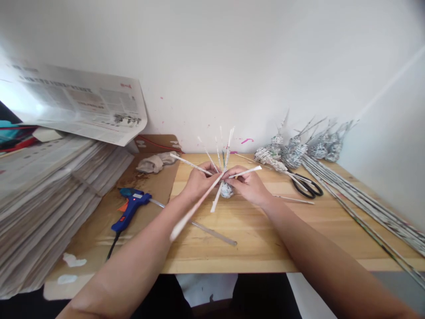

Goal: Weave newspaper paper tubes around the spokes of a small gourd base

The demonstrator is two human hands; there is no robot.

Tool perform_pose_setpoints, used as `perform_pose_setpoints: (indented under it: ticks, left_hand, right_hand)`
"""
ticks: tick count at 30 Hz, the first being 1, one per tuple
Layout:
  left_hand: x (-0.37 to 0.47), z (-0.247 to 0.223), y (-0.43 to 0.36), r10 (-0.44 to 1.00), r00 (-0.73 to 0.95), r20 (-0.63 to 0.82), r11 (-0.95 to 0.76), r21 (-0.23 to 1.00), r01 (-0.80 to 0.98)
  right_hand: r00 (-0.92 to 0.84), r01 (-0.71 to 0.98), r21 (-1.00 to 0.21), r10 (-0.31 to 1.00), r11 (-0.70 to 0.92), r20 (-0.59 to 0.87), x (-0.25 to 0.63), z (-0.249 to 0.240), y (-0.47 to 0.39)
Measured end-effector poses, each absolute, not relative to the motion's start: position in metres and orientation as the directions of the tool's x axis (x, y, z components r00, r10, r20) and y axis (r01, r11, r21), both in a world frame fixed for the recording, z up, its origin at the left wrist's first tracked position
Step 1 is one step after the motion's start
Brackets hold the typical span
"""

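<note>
- Left hand: fingers bent and pinching the woven paper piece from its left side, near the point where the strips meet.
- Right hand: thumb and fingers grasping the same piece from its right side; the hands are near each other, fingertips partly hidden by strips.
- Woven paper piece: held between both hands above the middle of the table; rounded end low, pale rolled paper strips fanning out in several directions, one reaching over the left forearm; whether the rounded end touches the wood cannot be told.
- Left of the hands: blue glue gun lying on cardboard; a clear stick on the table, partly hidden by the left forearm; a crumpled cloth on the cardboard's far part.
- Far left: tall stack of newspapers; a loose newspaper sheet above it, edge curled.
- Right of the hands: several finished-looking woven paper forms near the wall; black-handled scissors just beside them; long paper rolls lying along the table's right side.
</note>
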State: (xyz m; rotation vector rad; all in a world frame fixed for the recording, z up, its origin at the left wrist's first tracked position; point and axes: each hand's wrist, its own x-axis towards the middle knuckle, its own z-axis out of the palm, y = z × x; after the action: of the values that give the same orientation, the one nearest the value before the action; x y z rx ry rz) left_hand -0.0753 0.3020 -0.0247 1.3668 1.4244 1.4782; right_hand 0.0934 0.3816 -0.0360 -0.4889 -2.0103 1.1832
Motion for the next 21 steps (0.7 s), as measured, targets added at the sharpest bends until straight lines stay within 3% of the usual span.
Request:
perform_pose_setpoints:
  ticks: [3,9,21]
  left_hand:
    - [-0.076,-0.027,0.303,0.946,-0.233,0.228,-0.175,0.958,0.227]
    - [-0.077,-0.038,0.307,0.953,-0.165,0.253,-0.237,0.965,0.112]
    - [-0.073,-0.024,0.302,0.958,-0.072,0.278,-0.262,0.948,0.180]
  right_hand:
    - [-0.642,-0.056,-0.895,0.670,0.442,0.372,0.094,-0.035,0.381]
    - [-0.635,-0.109,-0.945,0.709,0.308,0.305,0.094,-0.032,0.384]
    - [-0.604,-0.162,-0.987,0.789,0.013,0.110,0.092,-0.032,0.380]
